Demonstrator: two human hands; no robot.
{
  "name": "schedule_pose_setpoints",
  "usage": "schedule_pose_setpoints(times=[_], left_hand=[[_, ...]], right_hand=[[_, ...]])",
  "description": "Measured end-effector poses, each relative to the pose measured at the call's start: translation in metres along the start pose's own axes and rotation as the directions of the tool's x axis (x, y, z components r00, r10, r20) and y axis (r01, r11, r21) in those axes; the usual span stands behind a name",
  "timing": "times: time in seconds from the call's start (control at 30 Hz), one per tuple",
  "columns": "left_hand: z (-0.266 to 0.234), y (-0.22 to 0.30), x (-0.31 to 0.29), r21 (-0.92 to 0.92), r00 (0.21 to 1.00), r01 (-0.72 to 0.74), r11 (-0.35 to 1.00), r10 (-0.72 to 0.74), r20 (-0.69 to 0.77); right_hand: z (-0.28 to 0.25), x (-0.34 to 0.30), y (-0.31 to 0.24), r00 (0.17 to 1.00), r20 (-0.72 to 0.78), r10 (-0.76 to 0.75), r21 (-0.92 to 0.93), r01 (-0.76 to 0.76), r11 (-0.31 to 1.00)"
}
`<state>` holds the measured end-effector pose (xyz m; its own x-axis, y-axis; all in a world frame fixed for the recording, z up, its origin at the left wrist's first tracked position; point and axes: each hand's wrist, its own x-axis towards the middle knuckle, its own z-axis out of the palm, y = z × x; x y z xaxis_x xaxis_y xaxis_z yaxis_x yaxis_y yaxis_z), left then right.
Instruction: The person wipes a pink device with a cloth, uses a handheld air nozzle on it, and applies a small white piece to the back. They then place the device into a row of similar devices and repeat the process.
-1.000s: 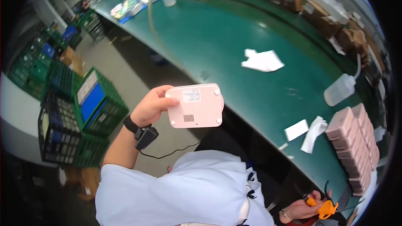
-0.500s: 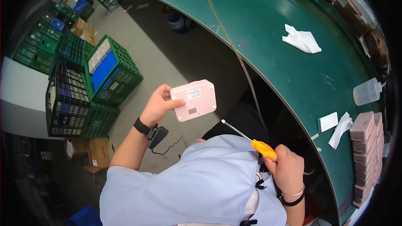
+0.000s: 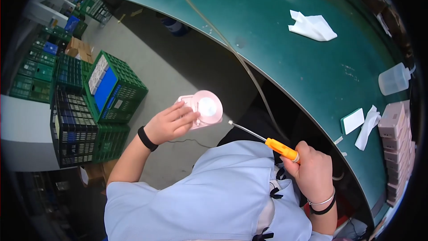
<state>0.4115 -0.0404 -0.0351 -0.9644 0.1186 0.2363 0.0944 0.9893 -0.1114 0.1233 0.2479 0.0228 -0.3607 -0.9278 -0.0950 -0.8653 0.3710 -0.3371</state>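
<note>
The left hand (image 3: 170, 124) is gripping a pink device (image 3: 203, 109) by its near edge, round white face up, held out over the floor left of the bench (image 3: 285, 44). The right hand (image 3: 312, 172) is closing around the orange handle of a screwdriver (image 3: 263, 138), its tip pointing at the device and just short of it. Best bet here, I'd say: keeping the device level and steady, bringing the tip in slowly, square to the spot. Pink units (image 3: 397, 143) are sitting stacked on the bench at far right.

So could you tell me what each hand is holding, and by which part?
Left hand grips the pink device by its left end; right hand holds the screwdriver by its orange handle.
</note>
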Motion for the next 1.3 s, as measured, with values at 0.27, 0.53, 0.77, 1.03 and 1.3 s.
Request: schedule_pose_setpoints(times=[0.27,0.53,0.77,1.03,1.3], left_hand=[[-0.009,-0.001,-0.001,-0.159,0.988,-0.108,0.981,0.124,0.090],[-0.008,0.003,-0.013,-0.237,0.991,-0.085,0.968,0.106,0.080],[-0.009,0.005,-0.023,-0.186,0.979,-0.133,0.973,0.158,0.126],[0.023,0.035,-0.043,-0.939,0.512,0.269,-0.215,-0.794,0.328],[0.062,0.074,-0.035,0.377,0.640,-0.721,-0.581,-0.351,0.684]], right_hand=[[0.002,0.009,0.007,0.995,0.085,-0.046,0.144,0.034,0.989],[0.002,0.012,0.016,0.971,0.237,-0.037,0.197,-0.011,0.980],[0.006,0.008,0.013,0.991,0.129,0.029,0.121,-0.045,0.992],[0.009,0.000,0.028,0.988,0.147,0.047,0.200,-0.076,0.977],[0.004,-0.011,0.022,0.990,0.138,-0.034,0.295,-0.009,0.955]])
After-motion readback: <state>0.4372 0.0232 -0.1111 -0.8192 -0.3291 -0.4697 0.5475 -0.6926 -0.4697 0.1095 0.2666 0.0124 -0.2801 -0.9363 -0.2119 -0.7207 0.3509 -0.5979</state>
